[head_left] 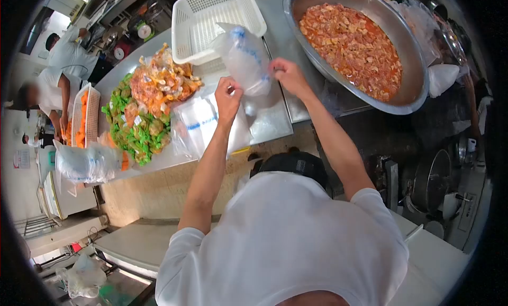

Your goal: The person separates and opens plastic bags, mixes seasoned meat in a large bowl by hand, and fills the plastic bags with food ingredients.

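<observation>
"White shirt's (286, 232) closest. Where's the plastic bag (244, 62)?"
"I see it near the counter's (274, 125) front edge. Left hand (228, 99) pinches it; right hand's (290, 77) curled, hold unclear. Likely light, floppy: pinch both edges."

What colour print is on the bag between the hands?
Blue; the bag shows best in the head view.
</observation>
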`<act>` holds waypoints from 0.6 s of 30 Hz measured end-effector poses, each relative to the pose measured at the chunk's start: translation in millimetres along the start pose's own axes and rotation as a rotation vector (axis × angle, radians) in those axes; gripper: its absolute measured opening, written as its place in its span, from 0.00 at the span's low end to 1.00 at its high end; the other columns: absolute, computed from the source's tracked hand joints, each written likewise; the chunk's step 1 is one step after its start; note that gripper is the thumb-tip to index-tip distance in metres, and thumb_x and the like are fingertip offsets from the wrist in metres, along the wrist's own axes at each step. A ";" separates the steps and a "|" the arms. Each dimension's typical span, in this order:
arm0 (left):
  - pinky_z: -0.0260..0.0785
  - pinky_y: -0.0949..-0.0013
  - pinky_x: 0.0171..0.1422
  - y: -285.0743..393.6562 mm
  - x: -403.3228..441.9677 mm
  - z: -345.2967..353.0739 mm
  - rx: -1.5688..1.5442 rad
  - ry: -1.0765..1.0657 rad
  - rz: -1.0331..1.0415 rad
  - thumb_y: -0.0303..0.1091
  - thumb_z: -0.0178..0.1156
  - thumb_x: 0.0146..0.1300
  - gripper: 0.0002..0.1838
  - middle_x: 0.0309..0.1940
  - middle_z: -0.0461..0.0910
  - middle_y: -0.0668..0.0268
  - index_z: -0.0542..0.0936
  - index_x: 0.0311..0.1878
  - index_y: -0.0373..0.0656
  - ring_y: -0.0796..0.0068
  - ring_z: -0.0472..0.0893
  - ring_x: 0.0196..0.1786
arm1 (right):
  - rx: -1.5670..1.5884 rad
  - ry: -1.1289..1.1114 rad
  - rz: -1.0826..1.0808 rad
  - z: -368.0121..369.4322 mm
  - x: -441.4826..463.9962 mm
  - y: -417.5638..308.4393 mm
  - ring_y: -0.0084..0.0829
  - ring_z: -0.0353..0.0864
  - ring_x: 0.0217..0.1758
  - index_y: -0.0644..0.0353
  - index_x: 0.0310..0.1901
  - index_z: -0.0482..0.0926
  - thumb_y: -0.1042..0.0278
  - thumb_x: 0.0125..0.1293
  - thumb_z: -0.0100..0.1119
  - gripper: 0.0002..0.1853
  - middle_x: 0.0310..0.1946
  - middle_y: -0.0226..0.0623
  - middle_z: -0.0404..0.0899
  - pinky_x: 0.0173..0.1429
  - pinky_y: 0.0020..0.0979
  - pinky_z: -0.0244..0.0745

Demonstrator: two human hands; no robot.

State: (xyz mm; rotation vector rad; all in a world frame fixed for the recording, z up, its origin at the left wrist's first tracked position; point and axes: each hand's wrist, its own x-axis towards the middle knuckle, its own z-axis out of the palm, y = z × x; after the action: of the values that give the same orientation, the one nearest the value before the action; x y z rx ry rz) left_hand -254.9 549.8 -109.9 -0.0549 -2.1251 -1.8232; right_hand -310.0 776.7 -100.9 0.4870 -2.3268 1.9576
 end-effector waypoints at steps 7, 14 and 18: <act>0.72 0.57 0.36 -16.6 -60.1 -56.9 0.995 -0.186 -0.245 0.39 0.62 0.65 0.13 0.22 0.80 0.55 0.79 0.33 0.37 0.59 0.80 0.26 | 0.307 0.066 0.351 -2.0 -44.3 -6.6 0.20 0.80 0.41 0.64 0.43 0.80 0.80 0.59 0.54 0.10 0.37 0.30 0.82 0.47 0.24 0.74; 0.63 0.68 0.30 -12.4 -74.0 -63.9 0.379 -0.063 -0.198 0.33 0.58 0.70 0.10 0.20 0.74 0.62 0.77 0.36 0.35 0.74 0.69 0.23 | 0.065 -0.182 0.085 84.4 -78.4 -22.1 0.29 0.81 0.33 0.65 0.39 0.80 0.70 0.60 0.64 0.09 0.32 0.37 0.83 0.38 0.32 0.75; 0.66 0.72 0.30 31.8 -74.8 -44.3 0.259 -0.108 -0.202 0.34 0.57 0.72 0.10 0.26 0.78 0.66 0.77 0.40 0.35 0.77 0.72 0.25 | -0.049 -0.468 0.219 92.0 -64.8 -39.4 0.34 0.78 0.27 0.66 0.29 0.79 0.65 0.56 0.68 0.12 0.26 0.41 0.82 0.33 0.36 0.72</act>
State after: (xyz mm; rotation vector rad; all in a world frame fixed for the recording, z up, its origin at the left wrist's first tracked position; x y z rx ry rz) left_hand -166.5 526.7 -95.1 0.1312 -2.5058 -1.6643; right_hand -223.4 694.8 -97.1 0.7925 -2.8050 2.0508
